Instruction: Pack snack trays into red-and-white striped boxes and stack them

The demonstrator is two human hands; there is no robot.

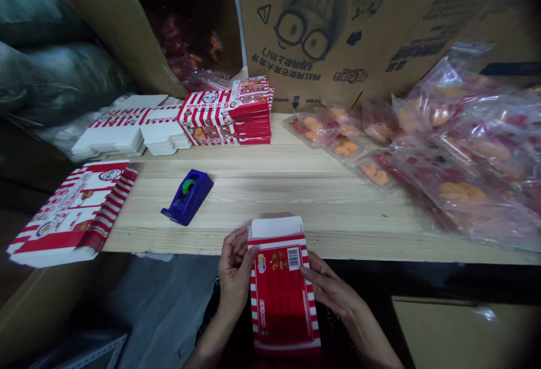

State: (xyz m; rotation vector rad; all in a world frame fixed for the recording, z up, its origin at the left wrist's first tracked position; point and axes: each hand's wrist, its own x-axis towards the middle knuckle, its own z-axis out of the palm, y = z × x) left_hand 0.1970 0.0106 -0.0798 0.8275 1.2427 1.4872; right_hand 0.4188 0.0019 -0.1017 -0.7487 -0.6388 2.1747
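A red box with red-and-white striped edges point(282, 296) is held upright-facing at the table's front edge, its white top flap raised. My left hand point(237, 267) grips the box's left side near the top, thumb on its front. On the right side, my right hand point(332, 287) holds the box with fingertips by the barcode. Beyond the hands, a blue tape dispenser point(190, 197) with a green roll sits on the wooden table point(262, 183).
Flat striped cartons point(71, 211) lie at the left edge. Folded cartons point(228, 112) are stacked at the back, before an open cardboard box point(114, 25). Clear packets with orange pieces point(460, 172) pile up on the right. A large printed cardboard box point(338, 31) stands behind.
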